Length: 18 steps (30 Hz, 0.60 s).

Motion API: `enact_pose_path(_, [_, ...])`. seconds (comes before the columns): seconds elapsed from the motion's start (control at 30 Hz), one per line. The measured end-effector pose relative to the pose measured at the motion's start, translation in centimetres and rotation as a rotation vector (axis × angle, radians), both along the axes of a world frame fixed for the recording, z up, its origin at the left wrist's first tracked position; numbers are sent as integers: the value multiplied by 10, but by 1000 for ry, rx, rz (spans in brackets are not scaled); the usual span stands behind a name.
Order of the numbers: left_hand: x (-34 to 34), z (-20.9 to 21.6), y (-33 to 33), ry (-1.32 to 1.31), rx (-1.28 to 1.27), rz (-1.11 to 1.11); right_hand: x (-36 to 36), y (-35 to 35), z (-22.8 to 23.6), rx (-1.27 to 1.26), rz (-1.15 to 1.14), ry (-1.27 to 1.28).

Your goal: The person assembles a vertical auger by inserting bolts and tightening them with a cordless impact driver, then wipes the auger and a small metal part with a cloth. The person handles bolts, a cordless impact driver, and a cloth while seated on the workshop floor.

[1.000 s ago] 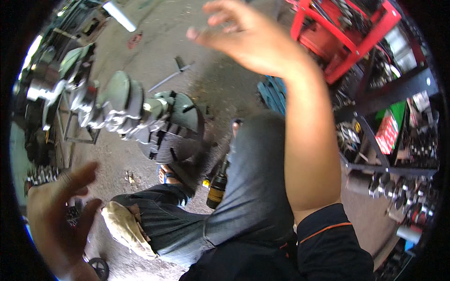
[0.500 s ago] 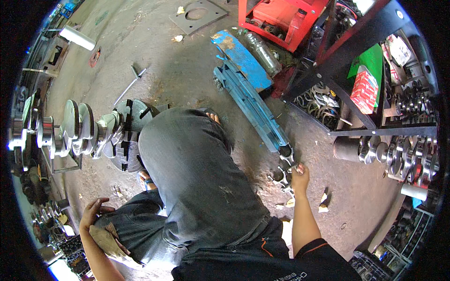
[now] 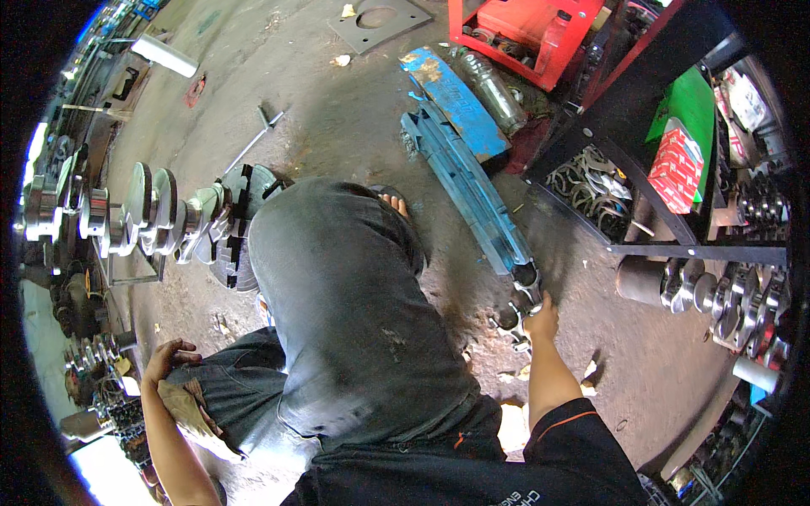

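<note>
My right hand (image 3: 542,319) reaches down to the floor on the right, its fingers closed round the shank of a metal connecting rod (image 3: 529,288). That rod's forked end meets the lower end of a long blue metal beam (image 3: 472,194). Another forked connecting rod (image 3: 509,323) lies just left of the hand, partly hidden by it. My left hand (image 3: 171,358) rests by my left knee, fingers stretched loosely with nothing in them. To the left, a large crankshaft (image 3: 152,211) extends horizontally from a round chuck (image 3: 240,221).
A blue block (image 3: 456,101) and a plastic bottle (image 3: 494,93) lie beside the beam. Behind stands a red metal cabinet (image 3: 523,38). A dark shelf frame (image 3: 700,251) holds bearing shells (image 3: 591,185) and a red-and-white box (image 3: 677,173). Another crankshaft (image 3: 726,295) lies at the right.
The view has shifted, so most floor items appear slightly farther right. My right hand stays at the connecting rod with its fingers slightly repositioned. My left hand rests as before.
</note>
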<state>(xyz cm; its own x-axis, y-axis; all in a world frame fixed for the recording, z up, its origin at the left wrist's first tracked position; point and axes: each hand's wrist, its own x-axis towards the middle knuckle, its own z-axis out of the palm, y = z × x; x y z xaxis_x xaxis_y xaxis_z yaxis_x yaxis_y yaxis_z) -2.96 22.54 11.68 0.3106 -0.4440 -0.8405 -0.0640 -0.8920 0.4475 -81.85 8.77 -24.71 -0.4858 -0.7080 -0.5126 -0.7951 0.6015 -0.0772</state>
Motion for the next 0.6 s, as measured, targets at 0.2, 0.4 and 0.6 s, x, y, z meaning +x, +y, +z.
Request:
enact_pose_path(0.2, [-9,1,8,25,-30,65,-13,-2,-25,-171,69,10])
enact_pose_path(0.4, [-38,10,-9,-168,61,-105,-57,4,-31,55,237,5])
enact_pose_path(0.6, [-48,8,-41,-218,143,-172,-72,-1,-6,-114,282,-283])
